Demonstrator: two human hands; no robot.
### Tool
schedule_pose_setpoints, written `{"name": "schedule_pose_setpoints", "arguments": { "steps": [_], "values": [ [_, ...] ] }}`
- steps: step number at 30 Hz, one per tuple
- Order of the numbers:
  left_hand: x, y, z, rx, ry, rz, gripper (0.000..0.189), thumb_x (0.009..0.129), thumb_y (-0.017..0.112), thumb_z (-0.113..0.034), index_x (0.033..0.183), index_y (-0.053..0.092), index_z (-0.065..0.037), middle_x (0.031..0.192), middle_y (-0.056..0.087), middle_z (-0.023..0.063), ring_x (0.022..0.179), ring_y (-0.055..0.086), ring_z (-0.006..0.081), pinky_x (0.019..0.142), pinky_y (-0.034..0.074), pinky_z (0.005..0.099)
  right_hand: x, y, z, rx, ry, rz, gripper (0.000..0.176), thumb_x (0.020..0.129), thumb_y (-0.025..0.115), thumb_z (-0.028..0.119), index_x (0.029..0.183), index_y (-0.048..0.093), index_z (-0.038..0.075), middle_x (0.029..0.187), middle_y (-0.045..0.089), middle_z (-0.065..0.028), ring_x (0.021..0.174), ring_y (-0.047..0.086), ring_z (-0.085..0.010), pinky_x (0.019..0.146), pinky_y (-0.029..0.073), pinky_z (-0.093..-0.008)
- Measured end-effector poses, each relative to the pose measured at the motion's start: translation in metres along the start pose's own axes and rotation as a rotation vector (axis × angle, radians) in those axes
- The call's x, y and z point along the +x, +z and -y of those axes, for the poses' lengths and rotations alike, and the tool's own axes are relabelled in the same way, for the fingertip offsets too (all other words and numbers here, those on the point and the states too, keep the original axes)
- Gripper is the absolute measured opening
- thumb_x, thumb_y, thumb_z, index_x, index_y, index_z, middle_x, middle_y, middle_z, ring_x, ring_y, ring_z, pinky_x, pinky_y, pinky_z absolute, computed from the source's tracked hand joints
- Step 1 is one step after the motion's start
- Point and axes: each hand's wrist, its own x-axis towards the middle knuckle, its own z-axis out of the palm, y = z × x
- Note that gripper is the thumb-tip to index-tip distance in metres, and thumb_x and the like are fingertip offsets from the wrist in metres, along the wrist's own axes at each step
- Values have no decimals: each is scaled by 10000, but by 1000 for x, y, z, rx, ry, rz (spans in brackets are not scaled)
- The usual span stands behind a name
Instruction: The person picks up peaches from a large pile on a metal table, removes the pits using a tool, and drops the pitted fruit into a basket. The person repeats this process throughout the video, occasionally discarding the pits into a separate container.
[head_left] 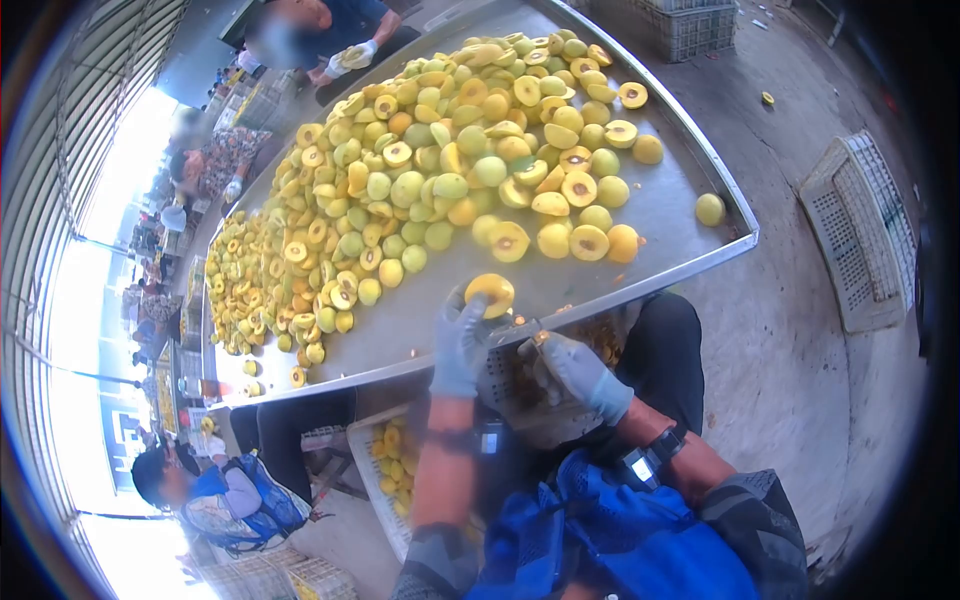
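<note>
My left hand [463, 340], in a pale glove, pinches a yellow stone-fruit half [489, 296] above the near edge of the metal table [400, 345]. To its right, my gloved right hand [578, 372] is closed just past the table edge. Small orange bits show at its fingertips, beside a short metallic piece; what the fingers hold is not clear. Beyond both hands lies a large heap of yellow-green stone fruit [400, 190], many pieces cut in half with brown pits or hollows showing.
Under the table edge, a white crate [365, 440] holds yellow fruit pieces. An upright plastic crate [860, 235] stands on the floor at right. A gloved co-worker [350, 60] is across the table; another person [240, 500] sits at lower left. The table has a raised rim [690, 265].
</note>
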Motion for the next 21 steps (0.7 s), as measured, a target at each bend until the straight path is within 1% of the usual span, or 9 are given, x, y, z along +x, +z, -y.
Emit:
{"name": "schedule_pose_setpoints", "arguments": {
  "steps": [3,6,9,12,15,18,21],
  "values": [
    [-25,11,-5,-135,62,33,413,967,677,-159,1303,510,12,1248,629,161,1132,657,269,948,597,430,-5,9,19,-176,-41,-60,355,1083,489,324,1150,662,21,738,625,-35,614,604,-123,559,481,-274],
    [-40,17,-5,-188,142,34,431,942,661,-136,1306,478,4,1286,591,184,1178,628,311,1027,550,493,-12,26,36,-378,-287,-126,336,1054,544,284,1182,658,-6,764,659,-78,634,635,-170,606,502,-319],
    [-51,26,-3,-308,152,25,413,915,674,-117,1266,486,-9,1235,598,189,1119,640,295,993,545,429,-15,33,41,-407,-260,-126,348,1031,581,268,1216,645,-21,772,675,-128,662,663,-213,645,519,-356],
    [-58,26,0,-351,113,28,397,922,672,-137,1248,481,-18,1234,591,181,1140,620,284,1027,514,425,-14,38,39,-478,-269,-165,367,1031,581,277,1224,639,-30,776,683,-176,689,686,-246,667,528,-375],
    [-63,28,3,-279,130,6,357,954,634,-164,1248,488,-23,1233,591,172,1147,609,265,1021,505,403,-13,40,37,-512,-274,-194,378,1029,585,278,1234,633,-35,822,701,-224,754,723,-313,687,535,-393],
    [-65,31,9,-301,163,-40,324,980,605,-205,1230,501,-26,1225,597,154,1134,606,252,1005,501,391,-18,46,51,-468,-95,-183,385,1026,588,282,1238,630,-37,901,708,-273,856,724,-406,726,543,-430],
    [-56,25,20,-307,191,-99,395,993,559,-343,1254,510,-50,1198,605,192,1111,619,330,1011,520,463,-16,46,42,-547,-304,-201,377,1025,588,283,1237,637,-26,920,710,-282,894,699,-457,739,540,-463]
  ]
}}
